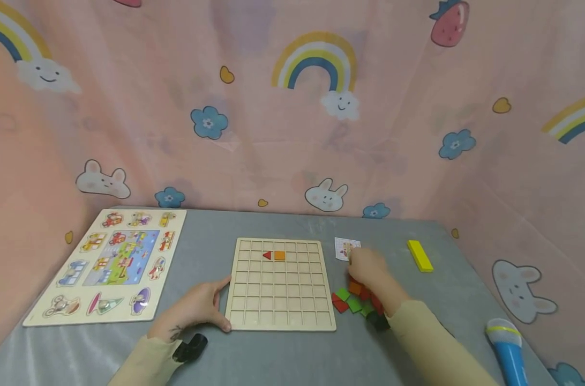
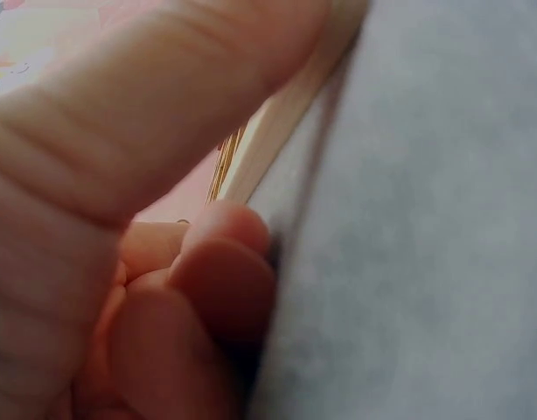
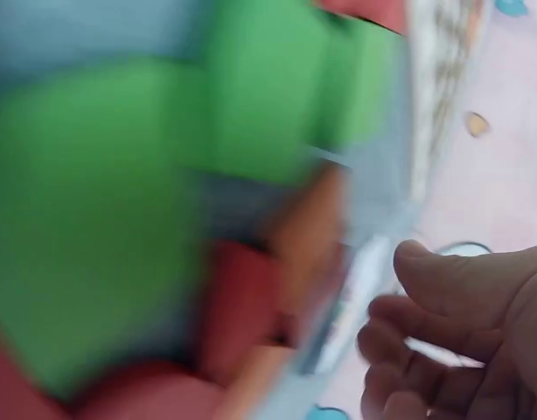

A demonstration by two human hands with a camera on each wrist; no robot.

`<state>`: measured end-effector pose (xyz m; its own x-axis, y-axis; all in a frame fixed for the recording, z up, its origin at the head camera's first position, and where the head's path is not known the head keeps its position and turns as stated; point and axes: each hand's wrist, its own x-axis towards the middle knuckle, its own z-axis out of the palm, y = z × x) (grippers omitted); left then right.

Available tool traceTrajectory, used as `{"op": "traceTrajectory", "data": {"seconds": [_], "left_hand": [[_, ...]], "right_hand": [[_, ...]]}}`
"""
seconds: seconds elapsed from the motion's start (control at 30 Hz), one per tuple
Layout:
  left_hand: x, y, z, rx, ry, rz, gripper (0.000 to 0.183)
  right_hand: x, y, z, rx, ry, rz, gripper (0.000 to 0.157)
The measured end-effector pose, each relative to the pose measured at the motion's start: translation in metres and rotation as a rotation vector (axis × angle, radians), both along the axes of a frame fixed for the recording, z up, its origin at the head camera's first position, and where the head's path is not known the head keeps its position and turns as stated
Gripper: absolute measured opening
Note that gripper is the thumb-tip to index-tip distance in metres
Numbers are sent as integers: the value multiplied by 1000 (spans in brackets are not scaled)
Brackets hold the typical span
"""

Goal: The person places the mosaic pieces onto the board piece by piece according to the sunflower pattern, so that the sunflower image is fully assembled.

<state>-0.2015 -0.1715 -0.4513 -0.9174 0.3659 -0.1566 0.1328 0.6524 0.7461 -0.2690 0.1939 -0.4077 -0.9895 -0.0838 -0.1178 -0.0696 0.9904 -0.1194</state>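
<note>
Centre of the table, and here's the wooden grid board (image 1: 280, 294), lying flat, with a red triangle (image 1: 267, 255) and an orange square (image 1: 279, 255) side by side in its second row from the top, the triangle pointing left. Over on its left edge, the left hand (image 1: 196, 305) has thumb and forefinger spread against the wood, thumb down at the near corner, the other fingers curled in below.

Now the right hand (image 1: 372, 268): fingers loosely bent, thumb apart from them, nothing showing between, fingertips at the edge of a small pattern card (image 1: 343, 249). Touching it? Cannot tell. Under that wrist sits a loose heap of red, orange and green tiles (image 1: 354, 305), just beside the board's right edge, blurred in the right wrist view.

Farther right, a yellow block (image 1: 420, 256) lies on the grey tablecloth (image 1: 273, 359), and a blue toy microphone (image 1: 510, 354) rests near the corner. Far left, a picture puzzle board (image 1: 126, 221) carries vehicles and toys, all before a pink curtain (image 1: 268, 155) printed with rainbows and rabbits.
</note>
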Motion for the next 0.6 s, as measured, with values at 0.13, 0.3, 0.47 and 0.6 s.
{"op": "traceTrajectory", "data": {"seconds": [0.13,0.3,0.47,0.6], "left_hand": [[0,0,1,3,-9,2,117],[0,0,1,7,-11,4,117],[0,0,1,12,-7,-3,116],[0,-1,1,7,-8,-3,116]], "right_hand": [[7,3,-13,61,-29,-43,13],[3,-1,-15,-64,-41,-105,10],[-7,-19,-6,-342,-31,-96,8],[-16,-44,0,-531,-54,-53,12]]}}
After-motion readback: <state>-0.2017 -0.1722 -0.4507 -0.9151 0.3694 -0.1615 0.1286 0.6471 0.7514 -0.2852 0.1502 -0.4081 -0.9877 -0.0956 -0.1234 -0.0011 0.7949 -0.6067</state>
